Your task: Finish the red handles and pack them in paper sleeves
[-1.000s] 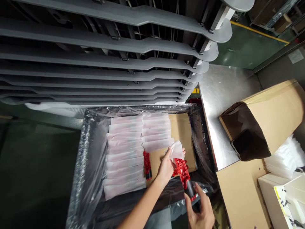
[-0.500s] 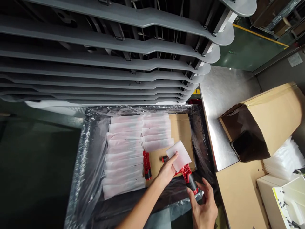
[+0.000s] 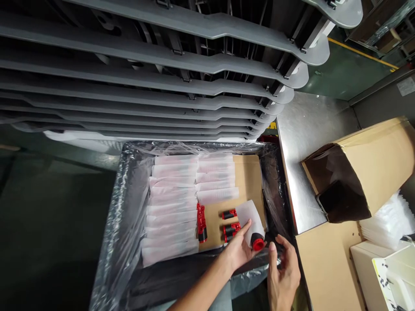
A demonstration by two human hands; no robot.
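My left hand (image 3: 239, 249) is closed around a white foam sleeve (image 3: 249, 216). A red-and-black plastic part (image 3: 257, 242) sits inside the sleeve, only its round end sticking out at the bottom. Just to the right, my right hand (image 3: 283, 270) has thumb and fingers apart and holds nothing. Bare red-and-black parts lie on the cardboard sheet (image 3: 246, 172) left of the sleeve: one long part (image 3: 201, 222) and a few shorter-looking ones (image 3: 231, 231), partly hidden. Sleeved parts (image 3: 171, 203) fill two columns on the sheet.
A plastic-lined bin (image 3: 118, 207) surrounds the sheet. Grey curved panels (image 3: 194, 65) hang in a row beyond it. At right, a metal table (image 3: 301, 125) bears an open carton (image 3: 372, 160), a stack of white sleeves (image 3: 385, 220) and a white box (image 3: 366, 255).
The red-and-black part has gone into the sleeve, leaving its end exposed. My right hand has let go of it and drawn slightly right. The view has shifted a little.
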